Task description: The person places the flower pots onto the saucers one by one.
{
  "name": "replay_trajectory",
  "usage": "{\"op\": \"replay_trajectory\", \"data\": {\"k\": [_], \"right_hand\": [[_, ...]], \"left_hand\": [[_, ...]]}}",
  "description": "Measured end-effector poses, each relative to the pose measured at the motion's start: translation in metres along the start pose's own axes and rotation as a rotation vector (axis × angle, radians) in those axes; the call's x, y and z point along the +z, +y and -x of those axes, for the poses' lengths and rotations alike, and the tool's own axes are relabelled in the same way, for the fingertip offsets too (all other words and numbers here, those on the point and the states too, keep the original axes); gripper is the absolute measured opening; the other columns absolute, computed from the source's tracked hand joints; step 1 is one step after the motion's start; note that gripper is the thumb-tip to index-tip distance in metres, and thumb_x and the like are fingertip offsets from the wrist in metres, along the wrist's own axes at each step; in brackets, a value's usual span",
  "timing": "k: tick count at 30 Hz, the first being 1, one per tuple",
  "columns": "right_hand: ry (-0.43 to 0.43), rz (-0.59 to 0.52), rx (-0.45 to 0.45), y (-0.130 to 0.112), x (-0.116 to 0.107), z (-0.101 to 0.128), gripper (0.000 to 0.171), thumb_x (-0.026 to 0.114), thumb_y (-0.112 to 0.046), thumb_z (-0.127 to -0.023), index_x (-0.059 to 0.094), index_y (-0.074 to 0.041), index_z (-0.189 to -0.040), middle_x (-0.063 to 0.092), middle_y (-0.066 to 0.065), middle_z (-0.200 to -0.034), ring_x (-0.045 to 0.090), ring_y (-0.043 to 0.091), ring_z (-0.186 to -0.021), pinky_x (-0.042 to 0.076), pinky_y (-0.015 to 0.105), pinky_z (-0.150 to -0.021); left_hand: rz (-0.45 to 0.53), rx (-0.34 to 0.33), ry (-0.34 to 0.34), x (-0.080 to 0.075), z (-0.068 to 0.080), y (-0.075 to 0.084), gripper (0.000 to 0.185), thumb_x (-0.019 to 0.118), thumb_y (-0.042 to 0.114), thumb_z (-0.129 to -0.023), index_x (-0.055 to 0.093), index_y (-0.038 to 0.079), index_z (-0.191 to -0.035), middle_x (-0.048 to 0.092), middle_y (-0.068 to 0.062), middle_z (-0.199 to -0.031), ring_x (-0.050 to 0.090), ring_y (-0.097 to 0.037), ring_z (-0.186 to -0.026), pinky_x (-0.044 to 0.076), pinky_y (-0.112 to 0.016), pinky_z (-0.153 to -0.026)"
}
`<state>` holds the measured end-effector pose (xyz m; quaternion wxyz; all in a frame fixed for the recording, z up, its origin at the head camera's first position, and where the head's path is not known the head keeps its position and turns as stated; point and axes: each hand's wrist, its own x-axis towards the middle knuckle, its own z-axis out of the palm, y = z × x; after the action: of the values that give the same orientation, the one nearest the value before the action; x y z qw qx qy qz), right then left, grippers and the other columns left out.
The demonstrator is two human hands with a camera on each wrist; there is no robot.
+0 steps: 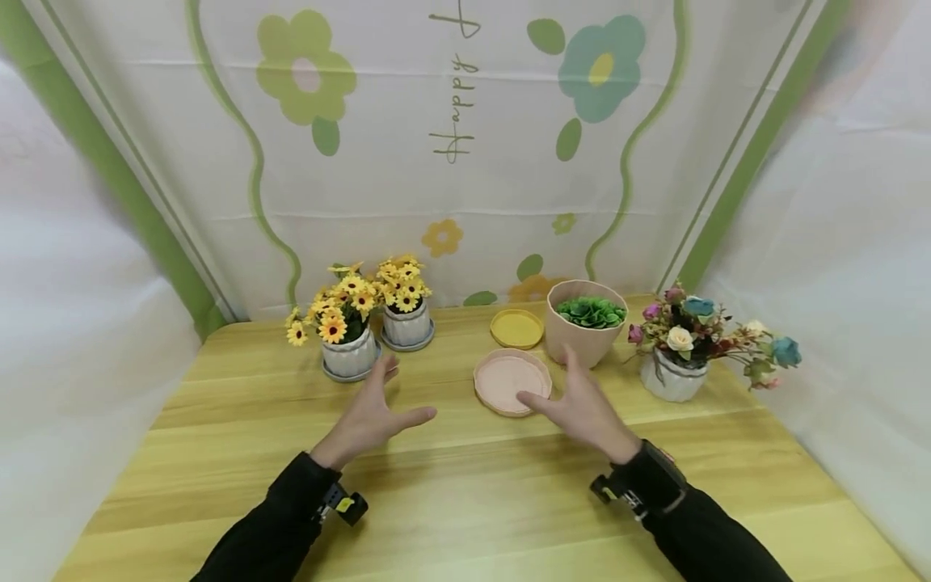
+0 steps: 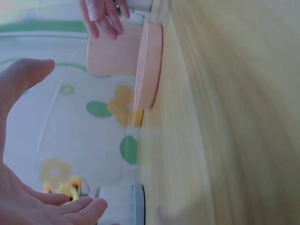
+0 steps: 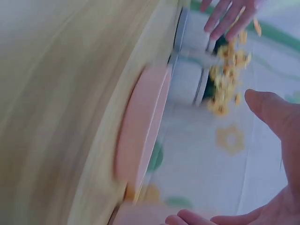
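My left hand (image 1: 369,414) hovers over the wooden table with thumb and fingers spread, holding nothing. Closest to it is a white pot of yellow flowers (image 1: 349,356) on a grey-blue saucer. My right hand (image 1: 584,408), likewise spread and holding nothing, is above the table by a pink saucer (image 1: 509,380); its thumb overlaps the saucer's edge in the head view. Just beyond its fingers stands a pink pot (image 1: 575,343) with a green leafy plant (image 1: 591,312) inside. The right wrist view shows the pink saucer (image 3: 140,126) side-on, lying flat on the tabletop.
A yellow saucer (image 1: 516,329) lies behind the pink one. Back left is a second white pot of yellow flowers (image 1: 406,319). At the right, a white pot (image 1: 672,378) holds mixed flowers that spread outward. A printed white cloth (image 1: 393,178) hangs behind the table (image 1: 465,501).
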<state>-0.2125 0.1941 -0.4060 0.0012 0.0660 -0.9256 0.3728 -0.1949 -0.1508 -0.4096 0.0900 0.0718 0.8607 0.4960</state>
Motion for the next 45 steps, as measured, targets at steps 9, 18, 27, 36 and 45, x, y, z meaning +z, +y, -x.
{"op": "replay_trajectory", "data": {"k": [9, 18, 27, 36, 45], "right_hand": [[0.096, 0.022, 0.1, 0.049, -0.028, -0.007, 0.13, 0.076, -0.061, -0.091, -0.008, 0.001, -0.167, 0.015, 0.042, -0.168, 0.027, 0.057, -0.153, 0.03, 0.071, -0.124], [0.164, -0.027, 0.175, 0.063, -0.023, -0.039, 0.141, 0.076, -0.071, -0.086, -0.02, -0.006, -0.166, 0.001, 0.031, -0.175, 0.009, 0.05, -0.162, 0.02, 0.07, -0.129], [0.345, -0.186, 0.171, 0.064, -0.013, -0.069, 0.143, 0.088, -0.066, -0.076, -0.007, -0.014, -0.169, 0.014, 0.027, -0.173, 0.022, 0.042, -0.161, 0.027, 0.06, -0.131], [0.521, -0.314, 0.109, 0.064, -0.013, -0.083, 0.136, 0.096, -0.052, -0.072, 0.005, -0.015, -0.166, 0.024, 0.022, -0.17, 0.031, 0.034, -0.157, 0.03, 0.053, -0.13], [0.533, -0.379, 0.093, 0.067, -0.017, -0.086, 0.132, 0.097, -0.047, -0.074, 0.007, -0.016, -0.166, 0.028, 0.02, -0.169, 0.034, 0.032, -0.156, 0.031, 0.05, -0.13]], "left_hand": [[0.074, 0.055, -0.041, 0.041, -0.035, 0.015, 0.12, 0.087, 0.051, -0.085, 0.008, 0.021, -0.171, 0.019, -0.008, -0.177, 0.022, -0.032, -0.164, 0.031, -0.058, -0.129], [0.014, 0.082, -0.088, 0.078, -0.068, 0.017, 0.122, 0.09, 0.039, -0.084, 0.011, 0.001, -0.169, 0.021, -0.026, -0.173, 0.028, -0.042, -0.16, 0.033, -0.059, -0.129], [-0.016, 0.069, -0.064, 0.102, -0.085, 0.016, 0.127, 0.095, 0.039, -0.078, 0.014, 0.001, -0.168, 0.024, -0.024, -0.171, 0.036, -0.04, -0.155, 0.034, -0.058, -0.127], [-0.058, 0.046, -0.093, 0.111, -0.096, 0.025, 0.128, 0.096, 0.036, -0.077, 0.013, 0.002, -0.169, 0.021, -0.022, -0.173, 0.032, -0.038, -0.158, 0.031, -0.055, -0.13], [-0.073, 0.035, -0.099, 0.117, -0.103, 0.031, 0.129, 0.097, 0.034, -0.077, 0.013, 0.002, -0.169, 0.022, -0.022, -0.173, 0.03, -0.038, -0.159, 0.029, -0.054, -0.131]]}}
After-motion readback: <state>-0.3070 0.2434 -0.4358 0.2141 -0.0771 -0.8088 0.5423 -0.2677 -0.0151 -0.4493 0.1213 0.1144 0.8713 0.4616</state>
